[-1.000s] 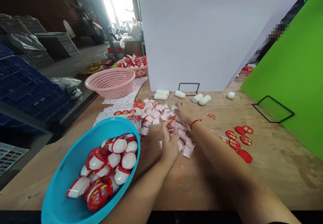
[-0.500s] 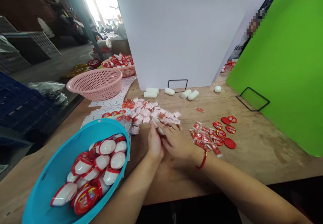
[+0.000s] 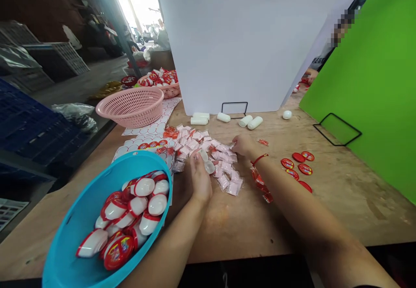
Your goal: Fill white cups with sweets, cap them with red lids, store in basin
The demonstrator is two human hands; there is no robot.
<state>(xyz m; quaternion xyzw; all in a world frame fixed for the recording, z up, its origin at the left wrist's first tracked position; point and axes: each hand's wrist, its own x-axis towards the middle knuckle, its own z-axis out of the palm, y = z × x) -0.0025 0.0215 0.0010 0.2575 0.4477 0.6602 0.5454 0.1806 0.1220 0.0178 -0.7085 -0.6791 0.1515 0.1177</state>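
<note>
My left hand (image 3: 199,177) is closed around white plastic capsule cups (image 3: 209,166), their open ends facing up and right. It rests just in front of a pile of small pink-white packets (image 3: 224,156). My right hand (image 3: 243,145), a red string bracelet on its wrist, reaches to the right edge of that pile. Its fingertips are drawn together at the packets; what they pinch is too small to make out. Under the right forearm lie red clear-wrapped packets (image 3: 257,179), partly hidden. Several round red lids (image 3: 304,169) lie farther right.
A blue basin (image 3: 61,231) of red-and-white capsules (image 3: 138,205) stands left. Behind it sits a pink basket (image 3: 130,110). White cylinders (image 3: 255,122) lie before a white panel (image 3: 240,41). A green panel (image 3: 373,84) stands right. Another person's hand (image 3: 312,76) shows between the panels.
My right hand has left my left hand and moved right and away to the pile's edge. More pink packets show spread toward me, and the cups in my left hand are more visible.
</note>
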